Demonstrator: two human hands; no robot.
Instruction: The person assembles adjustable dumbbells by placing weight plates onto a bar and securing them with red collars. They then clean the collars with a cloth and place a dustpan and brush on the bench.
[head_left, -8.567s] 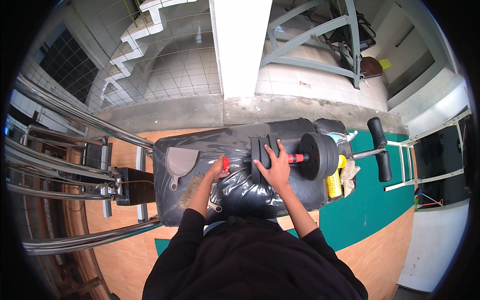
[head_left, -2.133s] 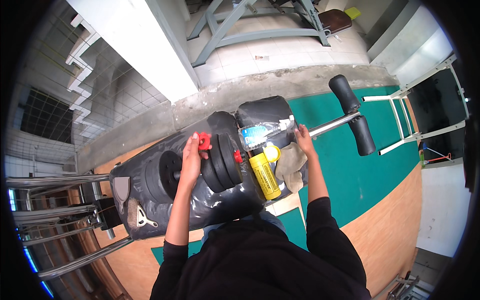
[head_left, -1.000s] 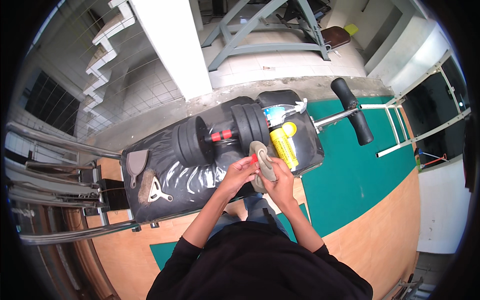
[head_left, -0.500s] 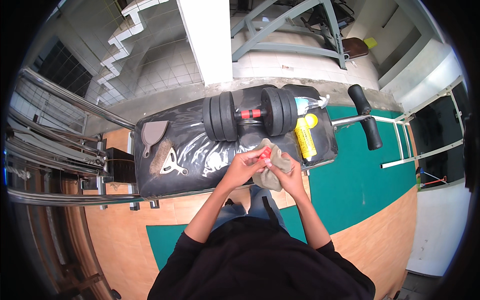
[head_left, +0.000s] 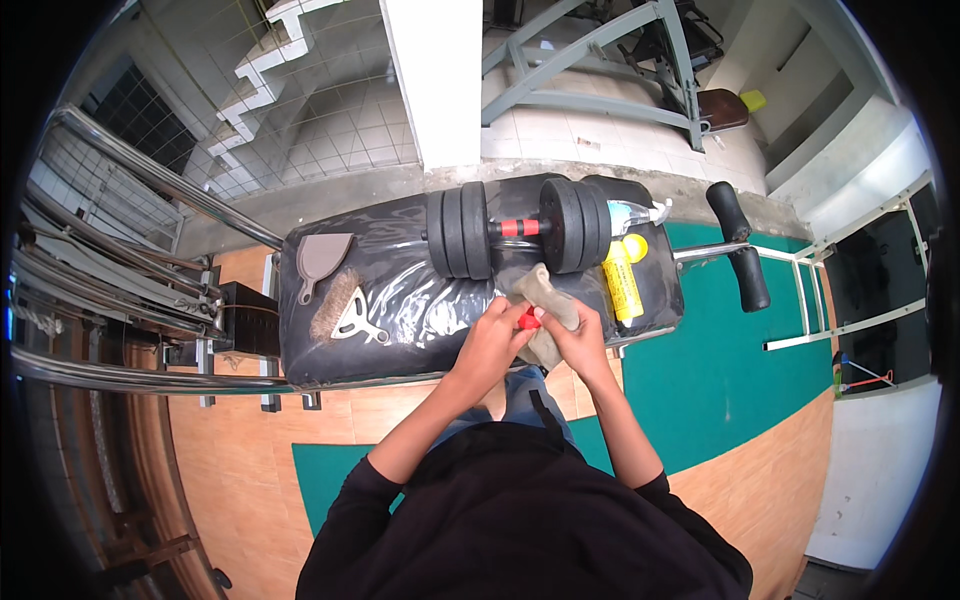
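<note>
Over the bench's near edge, my left hand [head_left: 490, 342] pinches a small red piece [head_left: 528, 320], mostly covered by fingers, so its exact kind is unclear. My right hand [head_left: 580, 338] is closed on a greyish-beige cloth [head_left: 543, 290] that bunches around the red piece, one end sticking up and another hanging below. Just beyond both hands, a dumbbell [head_left: 519, 228] with black plates and a red-and-black grip lies across the black padded bench [head_left: 400, 262]. To its right are a yellow canister [head_left: 623, 288] and a clear spray bottle [head_left: 632, 214].
On the bench's left part lie a grey dustpan [head_left: 323, 262] and a hand brush [head_left: 347, 315] with a white handle. Chrome rails [head_left: 170, 180] run along the left. Padded rollers [head_left: 738, 245] and a white metal frame [head_left: 805, 290] stand right, beside a green mat [head_left: 715, 370].
The cloth has been shifted in my fingers, with one end now standing up and less of it spread out. The red piece sits slightly lower. The whole view has shifted slightly.
</note>
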